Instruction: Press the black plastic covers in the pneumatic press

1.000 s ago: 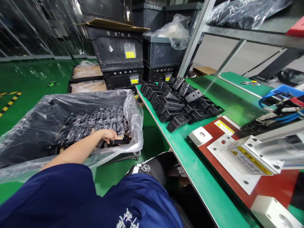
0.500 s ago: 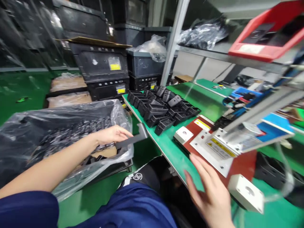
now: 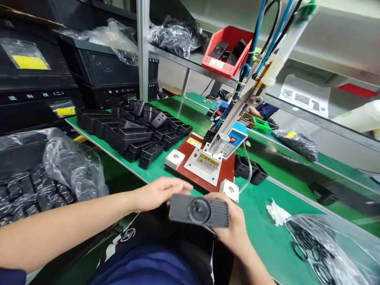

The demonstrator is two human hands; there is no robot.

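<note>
A black plastic housing (image 3: 185, 209) with a round ringed recess and a ribbed end is held up in front of my lap, its face towards me. My right hand (image 3: 233, 221) grips its right, ribbed end from behind. My left hand (image 3: 158, 194) is at its left end, fingers reaching along the far upper edge; the thumb is hidden. Just beyond my hands stands a small press (image 3: 218, 144) on a red-brown base (image 3: 190, 158), with white button boxes (image 3: 175, 159) at its front corners.
Many black housings (image 3: 133, 136) cover the left of the green bench (image 3: 255, 221). A plastic-lined crate (image 3: 74, 166) of black parts stands left of it. At right lie a bag of black rings (image 3: 323, 245) and white tissue (image 3: 277, 212). A red bin (image 3: 228, 49) sits on the shelf above.
My left hand has brought the black part from over the crate to in front of my lap. My right hand, open before, has closed on it. The view has swung right.
</note>
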